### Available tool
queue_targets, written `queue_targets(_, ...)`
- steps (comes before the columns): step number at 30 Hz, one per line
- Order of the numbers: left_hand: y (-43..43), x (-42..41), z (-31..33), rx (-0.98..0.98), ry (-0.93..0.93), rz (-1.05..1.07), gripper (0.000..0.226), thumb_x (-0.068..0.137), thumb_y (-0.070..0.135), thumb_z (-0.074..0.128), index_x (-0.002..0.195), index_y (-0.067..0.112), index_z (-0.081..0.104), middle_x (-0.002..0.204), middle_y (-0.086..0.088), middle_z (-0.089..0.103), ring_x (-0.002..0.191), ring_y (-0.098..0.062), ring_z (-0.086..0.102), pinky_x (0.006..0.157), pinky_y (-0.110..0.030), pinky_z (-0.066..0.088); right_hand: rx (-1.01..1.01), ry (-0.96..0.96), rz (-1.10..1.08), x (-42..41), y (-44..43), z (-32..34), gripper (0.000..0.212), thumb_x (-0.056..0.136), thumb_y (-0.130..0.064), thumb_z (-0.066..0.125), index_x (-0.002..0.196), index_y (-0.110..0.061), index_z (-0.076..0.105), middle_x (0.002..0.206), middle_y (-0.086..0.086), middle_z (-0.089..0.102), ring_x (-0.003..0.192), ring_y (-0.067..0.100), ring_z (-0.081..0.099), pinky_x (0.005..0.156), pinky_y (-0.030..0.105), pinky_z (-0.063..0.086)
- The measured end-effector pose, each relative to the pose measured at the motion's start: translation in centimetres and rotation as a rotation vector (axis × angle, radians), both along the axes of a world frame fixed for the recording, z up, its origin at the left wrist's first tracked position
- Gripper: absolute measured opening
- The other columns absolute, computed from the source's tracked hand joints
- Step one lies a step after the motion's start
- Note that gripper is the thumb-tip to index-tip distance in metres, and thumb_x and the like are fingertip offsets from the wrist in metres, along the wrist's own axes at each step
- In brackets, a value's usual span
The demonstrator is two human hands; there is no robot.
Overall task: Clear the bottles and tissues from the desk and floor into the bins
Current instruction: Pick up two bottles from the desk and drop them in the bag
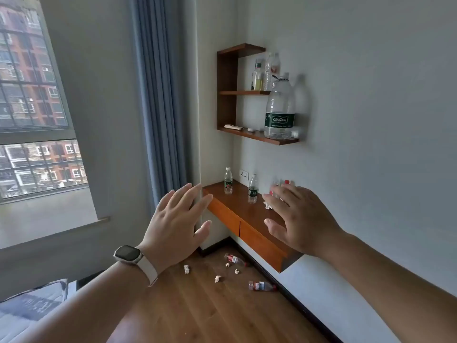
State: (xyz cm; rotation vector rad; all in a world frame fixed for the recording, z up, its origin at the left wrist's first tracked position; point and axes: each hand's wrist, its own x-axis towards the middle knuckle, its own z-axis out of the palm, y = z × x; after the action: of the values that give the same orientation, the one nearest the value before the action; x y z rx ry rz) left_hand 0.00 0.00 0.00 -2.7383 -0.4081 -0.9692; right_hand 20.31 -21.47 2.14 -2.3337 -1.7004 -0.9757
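Note:
My left hand (179, 222) and my right hand (300, 219) are both raised in front of me, fingers spread, holding nothing. Behind them a wall-mounted wooden desk (237, 214) carries a bottle with a red label (228, 181), a bottle with a green label (252, 189), a crumpled tissue (267, 206) and red-capped bottles (286, 182) mostly hidden by my right hand. On the wooden floor lie two red-labelled bottles (235, 259) (261, 285) on their sides and several tissue balls (217, 278). No bin is in view.
A wall shelf (257, 137) above the desk holds a large green-labelled water bottle (279, 110) and smaller bottles (265, 71). A blue curtain (158, 100) and a window (32, 100) are to the left. A bed corner (32, 305) sits at lower left.

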Motion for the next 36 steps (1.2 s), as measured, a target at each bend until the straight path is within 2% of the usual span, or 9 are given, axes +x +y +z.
queue_targets(7,0.8,3.5,-2.3,-0.029,0.052,-0.029,0.053,0.093,0.051,0.04,0.14,0.026,0.047,0.148,-0.004,0.045,0.14,-0.026,0.037,0.113,-0.048,0.03,-0.024,0.03,-0.016,2.9,0.4,-1.9,0.052,0.09,-0.046,0.045,0.13,-0.015,0.056,0.131,0.008,0.056,0.121,0.029,0.051,0.098,0.046,0.044)
queue_targets(11,1.5,7.0,-3.6,-0.056,0.066,-0.044,0.053,0.092,0.05,0.043,0.14,0.026,0.048,0.148,-0.004,0.045,0.14,-0.026,0.037,0.113,-0.05,0.032,-0.033,0.065,-0.023,6.5,1.0,-3.6,0.053,0.091,-0.047,0.043,0.134,-0.016,0.052,0.134,0.007,0.054,0.125,0.028,0.047,0.101,0.046,0.042)
queue_targets(17,3.0,13.7,-5.6,-0.06,0.128,-0.031,0.051,0.091,0.049,0.044,0.137,0.027,0.05,0.144,-0.003,0.049,0.137,-0.027,0.042,0.11,-0.051,0.037,-0.04,0.145,-0.003,13.7,3.4,-6.4,0.053,0.092,-0.047,0.044,0.133,-0.015,0.053,0.133,0.007,0.055,0.124,0.029,0.048,0.099,0.046,0.043)
queue_targets(23,5.5,22.9,-6.2,-0.06,0.191,-0.001,0.052,0.092,0.05,0.046,0.138,0.027,0.049,0.145,-0.001,0.049,0.138,-0.023,0.039,0.111,-0.046,0.033,-0.062,0.249,-0.023,22.6,5.9,-8.1,0.054,0.094,-0.051,0.037,0.137,-0.02,0.048,0.139,0.004,0.051,0.131,0.026,0.043,0.105,0.046,0.04)
queue_targets(28,6.3,30.1,-6.7,-0.097,0.209,0.005,0.051,0.091,0.049,0.045,0.137,0.026,0.051,0.143,-0.002,0.051,0.136,-0.024,0.043,0.11,-0.047,0.037,-0.085,0.274,-0.046,29.8,7.1,-9.2,0.053,0.093,-0.052,0.039,0.135,-0.021,0.05,0.138,0.003,0.052,0.129,0.024,0.045,0.104,0.044,0.042)
queue_targets(36,8.6,37.9,-8.4,-0.134,0.275,-0.011,0.052,0.093,0.052,0.041,0.138,0.028,0.049,0.144,0.0,0.05,0.138,-0.023,0.04,0.112,-0.045,0.034,-0.076,0.303,-0.087,36.9,9.3,-11.1,0.05,0.091,-0.052,0.043,0.128,-0.021,0.056,0.131,0.003,0.057,0.123,0.024,0.052,0.1,0.043,0.043)
